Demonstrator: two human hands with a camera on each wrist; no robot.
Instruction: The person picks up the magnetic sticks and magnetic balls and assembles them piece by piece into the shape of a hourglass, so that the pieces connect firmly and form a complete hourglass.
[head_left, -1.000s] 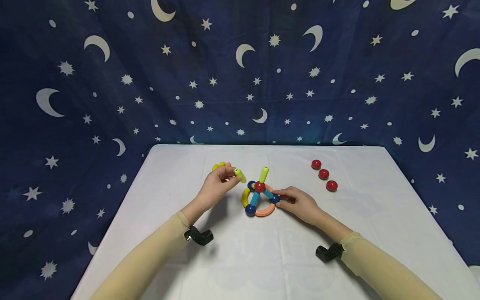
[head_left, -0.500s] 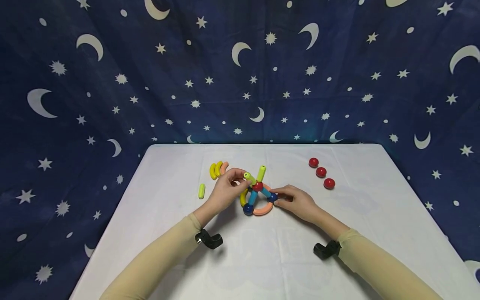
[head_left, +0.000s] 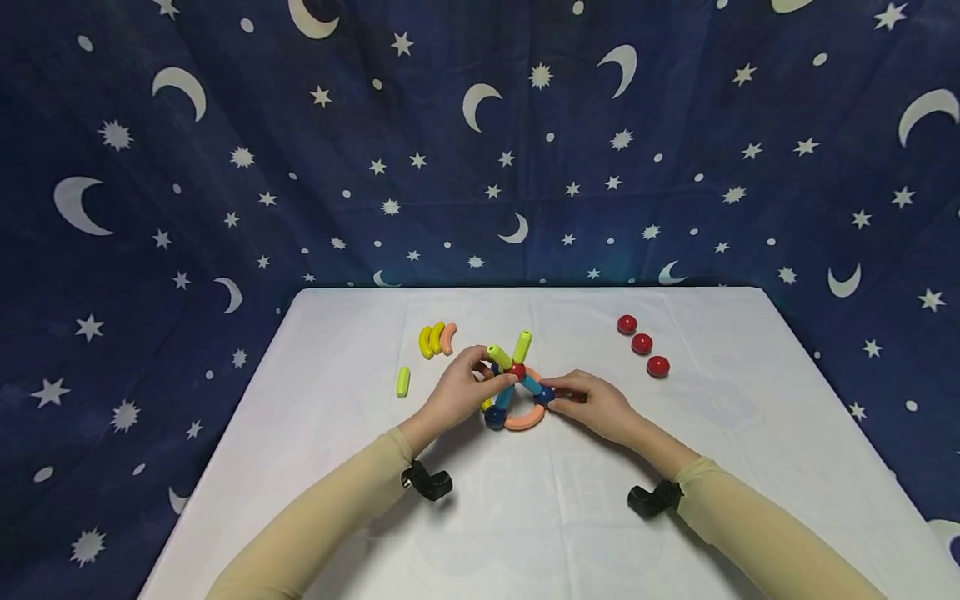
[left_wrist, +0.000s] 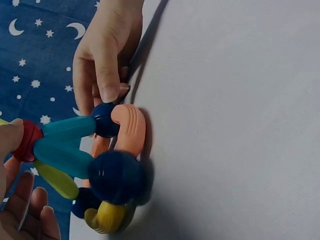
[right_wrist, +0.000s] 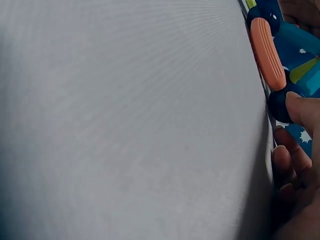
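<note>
A ring of curved orange rods (head_left: 525, 421) and a yellow rod (left_wrist: 111, 218) joined by dark blue balls (left_wrist: 116, 177) lies on the table. Blue rods (left_wrist: 64, 158) and a light green rod (left_wrist: 56, 179) rise from it to a red ball (head_left: 517, 372). Two light green rods (head_left: 522, 347) stick up from that ball, tilted apart. My left hand (head_left: 463, 390) grips the red ball, its thumb on the ball in the left wrist view. My right hand (head_left: 597, 405) pinches the right-hand dark blue ball (right_wrist: 285, 102) of the ring.
Two yellow curved rods (head_left: 432, 340) and an orange one (head_left: 448, 338) lie at the back left, with a light green rod (head_left: 403, 382) in front. Several red balls (head_left: 642, 343) lie in a slanting row at the back right. A starry curtain (head_left: 480, 150) hangs behind the table.
My left hand brought a light green rod to the red ball, let go of it there, and moved slightly down onto the ball. The right hand keeps its grip on the blue ball.
</note>
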